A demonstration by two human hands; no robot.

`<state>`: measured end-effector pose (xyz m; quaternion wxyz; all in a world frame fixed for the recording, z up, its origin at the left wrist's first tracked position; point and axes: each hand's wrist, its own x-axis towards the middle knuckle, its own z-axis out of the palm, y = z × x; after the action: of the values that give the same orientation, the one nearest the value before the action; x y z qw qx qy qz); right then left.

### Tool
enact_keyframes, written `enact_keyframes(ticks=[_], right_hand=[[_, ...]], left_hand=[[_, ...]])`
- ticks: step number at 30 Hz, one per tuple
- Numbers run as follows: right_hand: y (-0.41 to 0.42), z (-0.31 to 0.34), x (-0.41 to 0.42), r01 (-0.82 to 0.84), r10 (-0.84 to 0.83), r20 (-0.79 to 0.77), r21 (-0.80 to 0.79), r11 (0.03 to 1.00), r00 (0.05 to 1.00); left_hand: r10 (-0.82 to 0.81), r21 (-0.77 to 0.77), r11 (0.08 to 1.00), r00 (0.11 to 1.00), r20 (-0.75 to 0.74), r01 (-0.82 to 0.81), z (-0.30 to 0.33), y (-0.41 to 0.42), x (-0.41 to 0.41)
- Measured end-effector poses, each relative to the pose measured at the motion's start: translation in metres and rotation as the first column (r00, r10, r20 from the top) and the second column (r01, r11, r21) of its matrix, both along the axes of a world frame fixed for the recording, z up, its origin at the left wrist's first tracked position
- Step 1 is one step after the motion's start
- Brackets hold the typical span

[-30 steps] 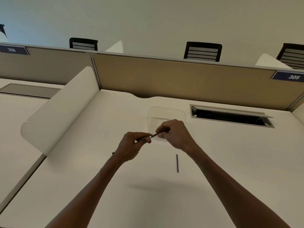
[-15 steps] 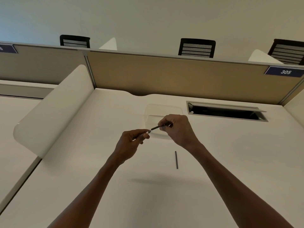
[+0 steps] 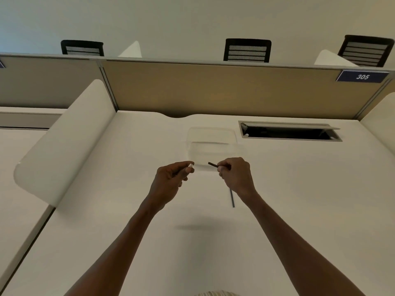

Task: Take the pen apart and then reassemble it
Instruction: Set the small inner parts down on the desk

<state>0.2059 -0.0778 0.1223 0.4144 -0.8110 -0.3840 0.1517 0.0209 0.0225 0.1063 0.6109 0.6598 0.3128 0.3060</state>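
The pen is in two pieces, held apart above the white desk [image 3: 299, 210]. My left hand [image 3: 171, 180] pinches one pen piece whose pale end [image 3: 190, 165] sticks out past my fingertips; the rest is hidden in the fist. My right hand [image 3: 235, 176] grips a short dark pen piece [image 3: 213, 164] that points left toward the other hand. A small gap separates the two pieces. A thin dark rod, the refill [image 3: 232, 198], lies on the desk just under my right wrist.
A clear plastic container [image 3: 211, 135] sits just beyond my hands. An open cable slot [image 3: 288, 131] is set in the desk at the back right. A curved white divider [image 3: 64, 137] stands on the left, a tan partition [image 3: 213, 88] behind.
The two pen pieces were joined between my hands; now they are pulled apart, my left hand moving left and my right hand right. The view also tilted slightly.
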Motion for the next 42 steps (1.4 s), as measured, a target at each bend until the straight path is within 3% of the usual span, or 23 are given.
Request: enact_keyframes(ticks=[6,10,15,42], right_hand=[[-0.001,-0.051,-0.012,0.177,-0.183,-0.006,-0.224,0.958,0.983],[-0.002,-0.077,-0.020,0.298,-0.312,-0.015,-0.259,0.919,0.950],[-0.006,-0.102,-0.029,0.355,-0.361,0.031,-0.268,0.895,0.932],[-0.008,-0.117,-0.024,0.245,-0.221,0.108,-0.347,0.906,0.969]], left_hand=[[-0.015,-0.018,1.000,1.000,0.014,0.015,-0.007,-0.002,-0.007],[-0.021,-0.064,0.998,0.999,0.043,0.023,-0.012,-0.004,-0.009],[-0.016,-0.099,0.995,0.998,0.061,0.022,-0.017,-0.005,-0.010],[-0.021,-0.131,0.991,0.994,0.107,0.035,-0.017,-0.015,-0.010]])
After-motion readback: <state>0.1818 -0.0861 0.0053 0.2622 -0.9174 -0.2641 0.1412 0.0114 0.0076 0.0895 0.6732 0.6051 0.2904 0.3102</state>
